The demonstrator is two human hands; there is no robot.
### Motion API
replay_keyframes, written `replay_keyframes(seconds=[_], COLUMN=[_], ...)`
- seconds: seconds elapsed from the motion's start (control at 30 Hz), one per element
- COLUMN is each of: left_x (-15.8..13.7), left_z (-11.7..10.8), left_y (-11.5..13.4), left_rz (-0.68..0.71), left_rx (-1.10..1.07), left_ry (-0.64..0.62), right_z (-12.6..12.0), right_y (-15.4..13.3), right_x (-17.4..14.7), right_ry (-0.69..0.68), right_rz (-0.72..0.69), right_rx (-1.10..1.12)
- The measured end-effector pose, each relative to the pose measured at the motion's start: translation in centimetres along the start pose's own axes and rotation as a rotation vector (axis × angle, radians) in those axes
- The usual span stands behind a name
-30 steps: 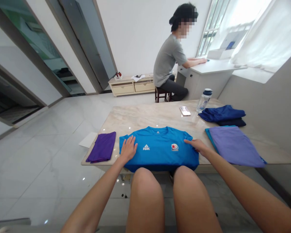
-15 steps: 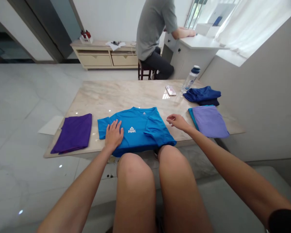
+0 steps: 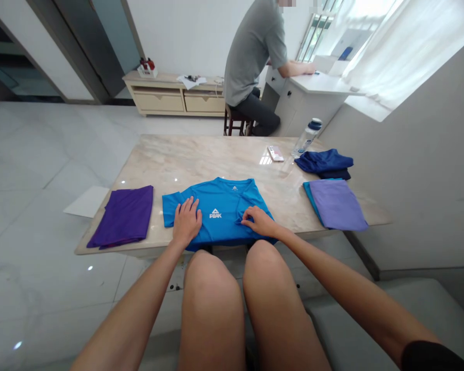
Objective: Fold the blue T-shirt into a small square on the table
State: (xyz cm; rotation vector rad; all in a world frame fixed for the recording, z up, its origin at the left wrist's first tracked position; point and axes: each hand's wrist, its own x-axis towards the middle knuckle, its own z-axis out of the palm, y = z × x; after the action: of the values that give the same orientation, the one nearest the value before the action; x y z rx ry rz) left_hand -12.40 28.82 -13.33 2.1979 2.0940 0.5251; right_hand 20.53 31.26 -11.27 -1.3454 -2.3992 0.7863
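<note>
A bright blue T-shirt (image 3: 220,198) with a white logo lies chest-up at the near edge of the marble table (image 3: 201,159), its right side folded over the front. My left hand (image 3: 186,221) presses flat on the shirt's left part, fingers spread. My right hand (image 3: 258,222) rests on the folded right part near the table edge, its fingertips pinching the cloth at the fold. My bare knees sit just under the table edge.
A folded dark purple garment (image 3: 124,216) lies left of the shirt, over a white sheet (image 3: 85,202). To the right lie a lilac garment (image 3: 337,204), a navy pile (image 3: 325,162), a phone (image 3: 275,153) and a water bottle (image 3: 306,138). A person (image 3: 255,62) sits at a white desk beyond.
The shirt's right side has been folded inward over the front. My right hand moved from the right sleeve to the fold near the middle. My left hand stayed pressed on the shirt.
</note>
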Motion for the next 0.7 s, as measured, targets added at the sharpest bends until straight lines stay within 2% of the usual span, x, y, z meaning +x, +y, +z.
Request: replay_keyframes(seconds=[0.13, 0.17, 0.23, 0.3, 0.37, 0.47, 0.57, 0.7], left_x=[0.0, 0.0, 0.1, 0.1, 0.1, 0.1, 0.0, 0.0], left_z=[-0.1, -0.1, 0.0, 0.2, 0.3, 0.1, -0.4, -0.7], left_y=[0.0, 0.0, -0.1, -0.2, -0.3, -0.3, -0.2, 0.1], left_rz=[-0.008, -0.010, -0.009, -0.005, -0.005, -0.013, -0.021, -0.037], left_rx=[0.026, 0.033, 0.040, 0.040, 0.037, 0.049, 0.081, 0.095], left_ry=[0.000, 0.001, 0.003, 0.008, 0.011, -0.001, -0.015, -0.032], right_z=[-3.0, -3.8, -4.5, -3.9, -2.2, 0.5, 1.2, -1.2], right_y=[2.1, 2.5, 2.7, 2.0, 0.6, -1.1, -0.9, 1.3], right_x=[-1.1, -1.6, -2.3, -2.4, -2.0, -1.0, -0.4, -1.5], right_ry=[0.226, 0.257, 0.234, 0.140, 0.046, 0.000, 0.035, 0.172], right_rz=[0.193, 0.207, 0.177, 0.084, -0.022, -0.106, -0.076, 0.084], right_rx=[0.252, 0.260, 0.215, 0.126, 0.021, -0.093, 0.035, 0.315])
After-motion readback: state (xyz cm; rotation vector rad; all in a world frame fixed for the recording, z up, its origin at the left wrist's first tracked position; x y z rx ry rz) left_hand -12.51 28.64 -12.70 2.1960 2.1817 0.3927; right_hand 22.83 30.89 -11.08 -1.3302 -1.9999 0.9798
